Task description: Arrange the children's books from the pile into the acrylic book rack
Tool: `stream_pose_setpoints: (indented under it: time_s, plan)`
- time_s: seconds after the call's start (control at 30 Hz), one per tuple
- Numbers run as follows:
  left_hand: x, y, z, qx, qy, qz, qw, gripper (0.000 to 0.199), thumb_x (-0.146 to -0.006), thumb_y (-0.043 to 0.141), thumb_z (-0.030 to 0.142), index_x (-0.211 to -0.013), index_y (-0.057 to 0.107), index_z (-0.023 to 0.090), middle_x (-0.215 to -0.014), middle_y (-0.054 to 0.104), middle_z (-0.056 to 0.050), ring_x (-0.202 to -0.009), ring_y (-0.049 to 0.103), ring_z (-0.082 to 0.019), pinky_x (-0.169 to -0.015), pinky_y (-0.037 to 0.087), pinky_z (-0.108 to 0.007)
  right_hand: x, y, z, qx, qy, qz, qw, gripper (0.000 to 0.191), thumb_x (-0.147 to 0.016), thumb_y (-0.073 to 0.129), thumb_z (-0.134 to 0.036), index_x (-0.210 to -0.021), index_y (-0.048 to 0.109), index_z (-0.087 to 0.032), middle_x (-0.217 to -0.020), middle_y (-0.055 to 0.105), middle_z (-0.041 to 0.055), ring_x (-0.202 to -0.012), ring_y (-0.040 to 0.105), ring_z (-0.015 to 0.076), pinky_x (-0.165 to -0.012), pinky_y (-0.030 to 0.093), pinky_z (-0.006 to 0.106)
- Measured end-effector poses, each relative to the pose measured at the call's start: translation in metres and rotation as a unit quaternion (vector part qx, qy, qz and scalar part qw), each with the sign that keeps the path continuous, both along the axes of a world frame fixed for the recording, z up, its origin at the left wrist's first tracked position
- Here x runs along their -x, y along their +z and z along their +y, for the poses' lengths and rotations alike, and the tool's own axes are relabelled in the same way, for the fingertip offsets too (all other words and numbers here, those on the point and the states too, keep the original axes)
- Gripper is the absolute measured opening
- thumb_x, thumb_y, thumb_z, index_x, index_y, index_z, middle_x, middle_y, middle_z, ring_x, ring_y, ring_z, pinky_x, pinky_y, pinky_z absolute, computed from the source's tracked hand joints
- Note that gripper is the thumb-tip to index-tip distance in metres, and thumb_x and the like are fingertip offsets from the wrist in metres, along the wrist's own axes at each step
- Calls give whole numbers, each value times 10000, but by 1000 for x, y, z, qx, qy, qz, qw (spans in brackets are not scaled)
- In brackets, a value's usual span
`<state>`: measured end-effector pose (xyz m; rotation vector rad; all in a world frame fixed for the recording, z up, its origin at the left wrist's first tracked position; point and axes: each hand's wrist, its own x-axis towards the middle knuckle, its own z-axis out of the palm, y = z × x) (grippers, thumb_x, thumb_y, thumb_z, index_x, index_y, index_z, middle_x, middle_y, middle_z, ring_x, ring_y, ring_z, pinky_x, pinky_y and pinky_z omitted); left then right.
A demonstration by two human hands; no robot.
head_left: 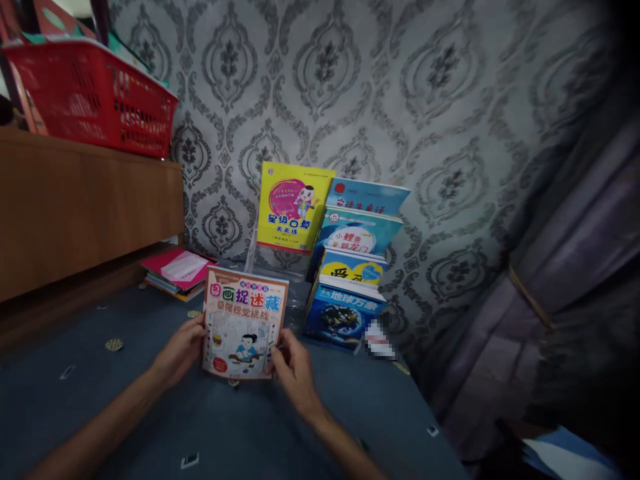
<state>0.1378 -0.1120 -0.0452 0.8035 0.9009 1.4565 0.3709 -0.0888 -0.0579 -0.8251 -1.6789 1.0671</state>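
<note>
I see: dark printed surface (135, 413) under the grip; red basket (100, 93) beyond it, well left; blue books (335, 323) past it, right. Illustrated book (244, 325) between both hands, left hand (181, 350) pinching its left edge, right hand (296, 368) its lower right.

We had one book (244, 327) between our left hand (181, 350) and right hand (295, 367). Behind it, to the right, stood a row of books (340, 320), one before another, with a lone volume (287, 213) to their left. Farther left on the table (245, 433) lay a pile (183, 266) (near the cabinet (85, 207), which bore a basket (135, 113)).
</note>
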Motion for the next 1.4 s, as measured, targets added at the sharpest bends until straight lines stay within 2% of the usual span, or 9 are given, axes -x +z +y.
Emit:
stream_pose_setpoints:
  time_s: [0.2, 0.33, 0.43, 0.7, 1.0, 1.23, 1.4]
  plan:
    - [-7, -21, 11, -7, 7, 11, 1000, 391, -544, 664, 167, -925, 748, 182, -963, 799, -65, -1034, 716, -316, -870, 564, -373, 3, -35, -7, -55, -59, 8, 997, 333, -968, 450, -534, -915, 565, -225, -775, 618, 19, -649, 588, 166, -561, 495, 260]
    - [-7, -32, 10, -6, 11, 6, 1000, 404, -535, 673, 164, -930, 752, 187, -970, 803, -65, -1065, 710, -324, -890, 561, -375, 1, -60, -8, -35, -80, -2, 996, 416, -942, 486, -644, -984, 599, -246, -774, 638, 29, -628, 583, 190, -585, 522, 302]
    - [-7, -33, 7, 3, 3, 1, 1000, 381, -533, 679, 165, -905, 757, 187, -947, 806, -67, -1045, 717, -329, -887, 563, -389, 1, -70, -7, -10, -85, -11, 996, 470, -903, 509, -710, -962, 610, -254, -749, 625, 20, -616, 588, 197, -581, 526, 311]
    - [-7, -29, 5, 0, -8, 2, 1000, 388, -520, 664, 161, -897, 760, 172, -939, 804, -92, -1023, 720, -341, -906, 558, -418, 5, -66, -10, 11, -96, -24, 995, 576, -906, 414, -776, -937, 608, -234, -664, 584, -1, -596, 582, 185, -586, 500, 298]
    - [-8, -24, 3, 17, -3, 10, 1000, 355, -511, 672, 171, -859, 747, 182, -932, 807, -69, -1012, 725, -322, -892, 564, -397, 3, -59, -11, 4, -62, -38, 997, 523, -955, 399, -715, -903, 564, -222, -699, 589, 0, -624, 584, 170, -593, 463, 282]
    - [-7, -27, 4, 27, 1, 14, 1000, 356, -509, 668, 179, -852, 763, 191, -900, 808, -49, -923, 736, -289, -828, 565, -357, -1, -64, -9, 6, -46, -40, 998, 488, -986, 397, -662, -964, 595, -216, -746, 607, 12, -648, 589, 165, -606, 475, 277]
    - [-7, -27, 5, 26, 2, 7, 1000, 315, -481, 664, 185, -785, 747, 190, -851, 801, -45, -874, 728, -284, -819, 550, -353, -4, -72, -4, 23, -50, -27, 998, 489, -934, 498, -686, -1025, 633, -224, -771, 640, 29, -667, 607, 186, -620, 510, 292]
